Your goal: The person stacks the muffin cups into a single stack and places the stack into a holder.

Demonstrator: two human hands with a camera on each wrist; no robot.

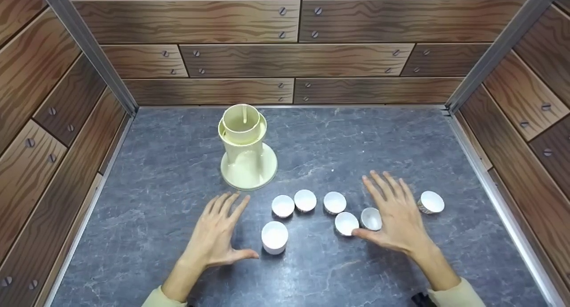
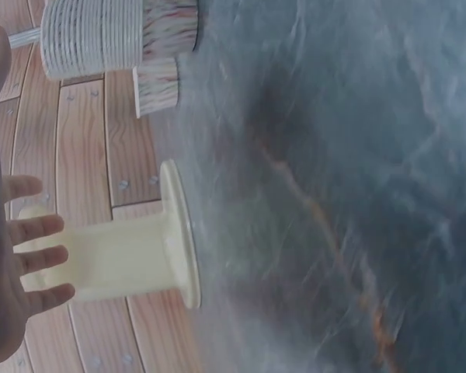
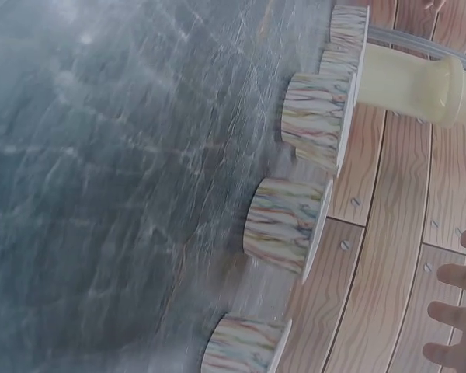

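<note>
You seem at the reaching stage, left hand [image 1: 216, 236] spread wide beside the stack [image 1: 274, 240], right hand [image 1: 398, 220] wide over loose cups [image 1: 305, 201], so lifting one calls for curling fingers round it.

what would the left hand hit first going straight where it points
Most likely the cream stand, ahead of the left hand in the head view, though the hand's height and its distance from the stand are hard to judge.
</note>
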